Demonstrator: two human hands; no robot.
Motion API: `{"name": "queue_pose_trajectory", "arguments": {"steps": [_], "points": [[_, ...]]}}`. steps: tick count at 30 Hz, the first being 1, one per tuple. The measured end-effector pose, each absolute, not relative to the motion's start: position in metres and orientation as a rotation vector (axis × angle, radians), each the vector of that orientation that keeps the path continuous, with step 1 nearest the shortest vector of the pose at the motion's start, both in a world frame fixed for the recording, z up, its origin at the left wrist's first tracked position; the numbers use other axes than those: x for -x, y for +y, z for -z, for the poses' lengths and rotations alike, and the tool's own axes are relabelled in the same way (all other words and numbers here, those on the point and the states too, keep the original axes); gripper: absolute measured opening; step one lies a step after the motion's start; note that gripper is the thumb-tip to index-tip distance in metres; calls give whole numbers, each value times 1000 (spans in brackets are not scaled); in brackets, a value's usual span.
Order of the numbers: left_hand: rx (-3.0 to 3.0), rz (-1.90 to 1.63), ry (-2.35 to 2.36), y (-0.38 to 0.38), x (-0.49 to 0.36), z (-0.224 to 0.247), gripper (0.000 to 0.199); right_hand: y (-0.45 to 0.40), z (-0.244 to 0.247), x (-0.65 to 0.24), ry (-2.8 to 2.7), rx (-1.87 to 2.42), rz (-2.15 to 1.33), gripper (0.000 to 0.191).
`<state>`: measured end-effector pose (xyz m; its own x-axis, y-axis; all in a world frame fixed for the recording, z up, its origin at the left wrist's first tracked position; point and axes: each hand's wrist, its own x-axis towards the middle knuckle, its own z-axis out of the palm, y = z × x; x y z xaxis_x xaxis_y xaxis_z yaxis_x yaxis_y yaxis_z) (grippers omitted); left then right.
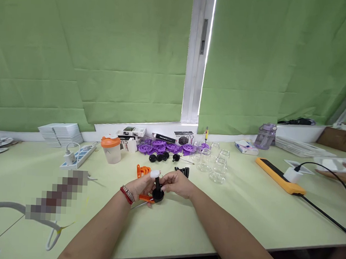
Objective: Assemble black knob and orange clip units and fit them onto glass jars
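From where I stand, the black plastic part with a round, cup-shaped base, an upright stem and a white cap (157,195) is right between the person's hands, just above the pale green surface (191,231). The left hand (140,187) has it from the left, fingers curled behind and around the stem, the white cap standing clear above them and the round base showing below. The right hand (179,184) comes in from the other side, thumb and fingertips bent in close at the stem's right edge; I cannot tell whether they pinch the stem or something small beside it. Under the left hand, an orange plastic strip (145,198) pokes out just left of the base, and a thin metal rod (140,204) slants down to the left. Just beyond the hands are some orange looped plastic pieces (143,170) and, to the right, black ribbed plastic pieces (185,171). Farther back, glossy black round knobs (165,155) sit before flat purple openwork plastic pieces (173,148).
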<state>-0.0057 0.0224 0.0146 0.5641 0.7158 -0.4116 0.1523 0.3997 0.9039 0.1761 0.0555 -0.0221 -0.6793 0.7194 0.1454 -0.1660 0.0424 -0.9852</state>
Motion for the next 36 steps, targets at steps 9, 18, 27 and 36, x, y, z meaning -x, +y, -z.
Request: {"name": "queue_pose_trajectory", "arguments": {"steps": [9,18,27,36], "points": [[-1098,-459,897,20,11,-12,67,53,22,-172,-1643,530,-1673,39],[-917,-836,551,19,29,-19,71,53,15,-178,-1629,573,-1586,32],[-1043,-1545,399,18,-3,2,57,45,13,-172,-1635,522,-1983,69],[-1419,-1404,580,11,-22,10,76,29,8,-158,-1559,482,-1935,50]]}}
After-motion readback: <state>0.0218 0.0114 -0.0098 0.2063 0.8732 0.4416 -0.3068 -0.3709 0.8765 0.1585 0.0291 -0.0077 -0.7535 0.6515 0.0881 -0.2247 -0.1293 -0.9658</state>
